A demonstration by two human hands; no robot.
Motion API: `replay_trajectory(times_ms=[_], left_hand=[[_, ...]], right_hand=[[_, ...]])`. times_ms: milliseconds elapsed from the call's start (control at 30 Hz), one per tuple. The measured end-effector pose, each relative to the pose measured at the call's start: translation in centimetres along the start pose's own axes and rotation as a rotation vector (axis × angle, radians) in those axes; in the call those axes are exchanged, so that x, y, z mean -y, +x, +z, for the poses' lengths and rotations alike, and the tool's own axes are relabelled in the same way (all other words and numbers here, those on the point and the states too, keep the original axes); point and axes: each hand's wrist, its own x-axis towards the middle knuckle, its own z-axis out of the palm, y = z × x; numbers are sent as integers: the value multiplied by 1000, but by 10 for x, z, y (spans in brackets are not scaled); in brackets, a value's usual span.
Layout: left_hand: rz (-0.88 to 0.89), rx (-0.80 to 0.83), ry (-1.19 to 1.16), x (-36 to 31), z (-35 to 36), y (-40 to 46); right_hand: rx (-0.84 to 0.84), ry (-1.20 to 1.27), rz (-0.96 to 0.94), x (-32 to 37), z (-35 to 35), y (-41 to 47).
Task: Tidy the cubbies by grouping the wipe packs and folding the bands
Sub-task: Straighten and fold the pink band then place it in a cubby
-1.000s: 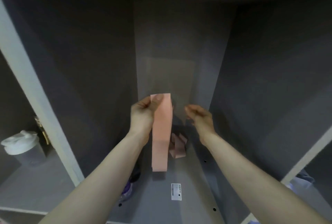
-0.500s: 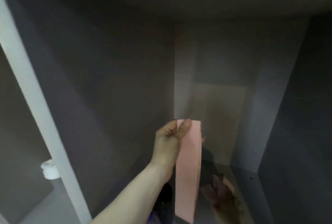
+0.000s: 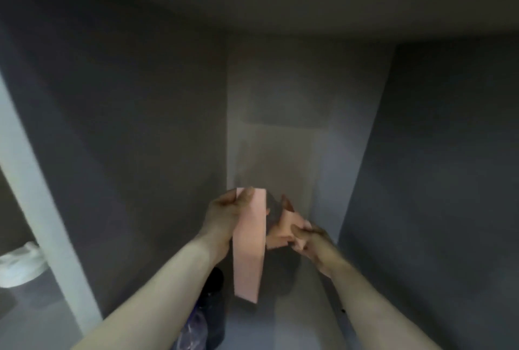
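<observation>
The left hand [image 3: 224, 213] pinched the top end of a pink band [image 3: 248, 246], which hung straight below the grip — the right hand [image 3: 307, 240] clutched a second, folded pink band [image 3: 283, 229] just beside it, inside the grey cubby [image 3: 309, 130].

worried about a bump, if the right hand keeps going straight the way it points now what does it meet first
Probably the hanging pink band held up by the left hand. The right hand, gripping a second pink band, points up and leftward at it. Depth is unclear, so it might pass behind.

A long pink band [image 3: 249, 248] hangs flat and upright inside the cubby; a folded pink band [image 3: 283, 230] sits just right of it.
</observation>
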Motion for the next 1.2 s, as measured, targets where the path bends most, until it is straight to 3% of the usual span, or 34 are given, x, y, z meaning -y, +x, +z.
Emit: replay_trajectory(times_ms=[67, 233, 467, 600, 700, 833, 1200], left_hand=[[-98, 34, 86, 3, 3, -3], [-231, 269, -25, 2, 24, -19], [-45, 184, -224, -6, 41, -46], [120, 222, -326, -21, 31, -60], [185, 315, -261, -24, 22, -76], [210, 383, -147, -15, 10, -94], [187, 487, -18, 3, -24, -107]], right_hand=[[41, 21, -93, 18, 1, -22], [103, -4, -257, 41, 3, -77], [212, 211, -421, 59, 5, -147], [177, 414, -367, 56, -1, -176], [196, 530, -304, 63, -4, -191], [93, 630, -204, 79, -5, -195], [45, 697, -336, 119, -9, -195]])
